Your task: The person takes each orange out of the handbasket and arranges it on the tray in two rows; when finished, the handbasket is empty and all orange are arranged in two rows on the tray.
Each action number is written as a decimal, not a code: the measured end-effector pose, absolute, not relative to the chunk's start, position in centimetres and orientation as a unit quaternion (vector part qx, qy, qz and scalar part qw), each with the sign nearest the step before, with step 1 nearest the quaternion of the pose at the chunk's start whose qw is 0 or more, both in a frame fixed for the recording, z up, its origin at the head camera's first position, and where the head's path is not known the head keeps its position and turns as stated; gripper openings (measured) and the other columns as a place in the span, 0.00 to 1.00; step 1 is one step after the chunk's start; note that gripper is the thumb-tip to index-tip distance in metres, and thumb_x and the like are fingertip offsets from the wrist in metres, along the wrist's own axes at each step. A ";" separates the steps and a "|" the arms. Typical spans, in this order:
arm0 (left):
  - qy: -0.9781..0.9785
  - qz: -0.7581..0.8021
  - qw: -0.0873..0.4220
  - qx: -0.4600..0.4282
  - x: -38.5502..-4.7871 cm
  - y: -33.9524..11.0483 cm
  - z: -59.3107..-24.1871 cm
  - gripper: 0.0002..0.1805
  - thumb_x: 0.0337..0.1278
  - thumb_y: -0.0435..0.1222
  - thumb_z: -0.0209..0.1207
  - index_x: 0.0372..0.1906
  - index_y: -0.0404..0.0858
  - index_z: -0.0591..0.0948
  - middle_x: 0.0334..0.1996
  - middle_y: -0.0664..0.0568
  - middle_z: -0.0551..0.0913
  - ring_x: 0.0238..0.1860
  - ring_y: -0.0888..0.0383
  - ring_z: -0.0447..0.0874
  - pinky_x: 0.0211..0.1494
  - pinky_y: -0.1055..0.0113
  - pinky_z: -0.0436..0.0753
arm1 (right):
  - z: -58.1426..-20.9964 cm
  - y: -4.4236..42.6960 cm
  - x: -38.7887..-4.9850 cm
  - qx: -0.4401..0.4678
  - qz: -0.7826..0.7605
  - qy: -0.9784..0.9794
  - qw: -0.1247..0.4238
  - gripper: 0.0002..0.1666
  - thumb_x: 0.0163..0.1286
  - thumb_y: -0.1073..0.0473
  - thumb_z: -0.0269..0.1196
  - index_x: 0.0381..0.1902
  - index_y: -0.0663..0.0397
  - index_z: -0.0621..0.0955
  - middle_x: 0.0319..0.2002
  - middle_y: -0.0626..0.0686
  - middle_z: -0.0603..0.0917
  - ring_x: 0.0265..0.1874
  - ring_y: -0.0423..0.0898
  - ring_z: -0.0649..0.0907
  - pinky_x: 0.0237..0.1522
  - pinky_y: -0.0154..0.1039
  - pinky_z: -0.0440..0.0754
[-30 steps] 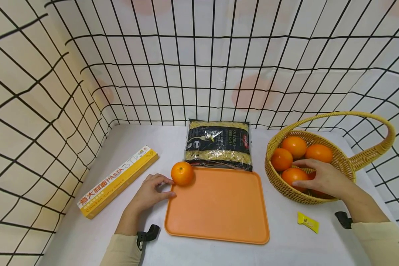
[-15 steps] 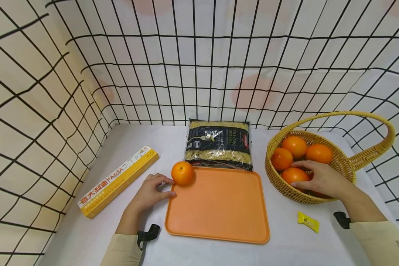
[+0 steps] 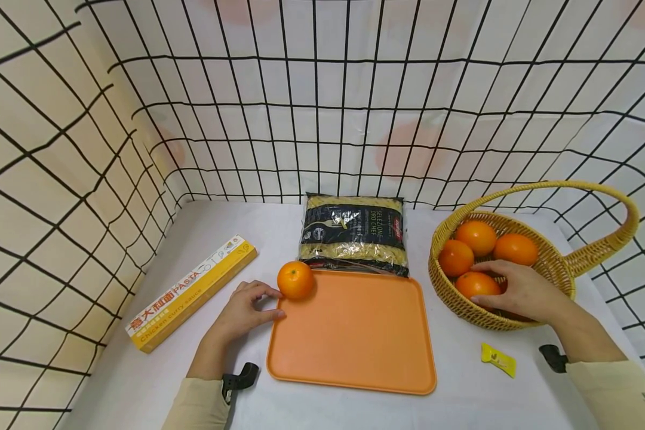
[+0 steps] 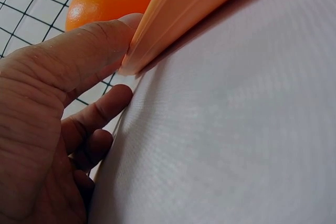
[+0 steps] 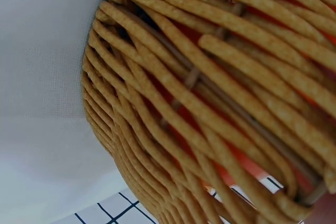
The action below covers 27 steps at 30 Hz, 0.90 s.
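Note:
In the head view, an orange [image 3: 295, 280] sits on the back left corner of an orange tray [image 3: 355, 334]. My left hand [image 3: 245, 309] rests at the tray's left edge, index fingertip by that orange. Its thumb touches the tray rim in the left wrist view, the other fingers loosely bent below. At right, a wicker basket [image 3: 457, 307] holds several oranges. My right hand [image 3: 527, 291] reaches into it, thumb and fingers around the front orange [image 3: 477, 285]. The right wrist view shows only the basket's woven side [image 5: 173, 93]; that hand is hidden there.
A bag of pasta [image 3: 355, 233] lies behind the tray, against its back edge. On the left a yellow and white pasta box [image 3: 193, 294] lies slantwise. A small yellow packet [image 3: 498, 359] lies in front of the basket. Black wire mesh [image 3: 344, 143] encloses the back and sides.
Almost nothing differs. Both hands, the tray and the oranges stay in place, apart from a very slight shift of the right hand and wrist.

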<state>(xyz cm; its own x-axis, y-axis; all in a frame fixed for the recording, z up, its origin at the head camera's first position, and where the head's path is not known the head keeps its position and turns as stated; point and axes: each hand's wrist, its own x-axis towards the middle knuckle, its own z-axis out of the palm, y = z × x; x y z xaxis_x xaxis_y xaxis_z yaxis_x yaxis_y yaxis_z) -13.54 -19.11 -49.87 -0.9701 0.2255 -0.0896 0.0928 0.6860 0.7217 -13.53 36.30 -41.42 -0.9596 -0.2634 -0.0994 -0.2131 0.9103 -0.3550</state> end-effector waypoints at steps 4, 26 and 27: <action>0.915 0.385 0.086 0.088 -13.5 -19.1 -49.8 0.18 0.46 0.54 0.77 0.44 0.60 0.87 0.49 0.62 0.84 0.55 0.55 0.73 0.61 0.53 0.73 | -41.2 36.3 -13.3 -0.120 -0.170 0.976 0.062 0.43 0.56 0.30 0.73 0.61 0.49 0.80 0.55 0.59 0.85 0.49 0.55 0.82 0.52 0.57 0.79; 0.918 0.377 0.084 0.087 -13.7 -19.2 -50.0 0.19 0.46 0.55 0.77 0.45 0.60 0.86 0.49 0.62 0.84 0.55 0.56 0.73 0.61 0.53 0.74 | -40.2 36.2 -12.6 -0.096 -0.186 0.977 0.045 0.46 0.55 0.29 0.74 0.62 0.51 0.78 0.60 0.64 0.81 0.56 0.63 0.77 0.57 0.70 0.72; 0.919 0.376 0.084 0.087 -13.7 -19.2 -50.0 0.19 0.46 0.55 0.76 0.45 0.61 0.86 0.49 0.62 0.84 0.55 0.56 0.73 0.61 0.53 0.74 | -40.2 36.2 -12.6 -0.095 -0.188 0.977 0.043 0.45 0.55 0.30 0.74 0.62 0.50 0.78 0.60 0.64 0.81 0.56 0.63 0.77 0.57 0.70 0.72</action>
<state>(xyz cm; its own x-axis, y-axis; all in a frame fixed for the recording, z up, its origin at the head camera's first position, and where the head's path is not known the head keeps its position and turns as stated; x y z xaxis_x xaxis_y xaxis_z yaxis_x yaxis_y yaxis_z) -13.72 -19.18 -50.04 -0.9708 0.2228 -0.0892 0.0963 0.7021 0.7055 -12.55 36.18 -40.16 -0.9784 -0.2009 -0.0479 -0.1687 0.9111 -0.3760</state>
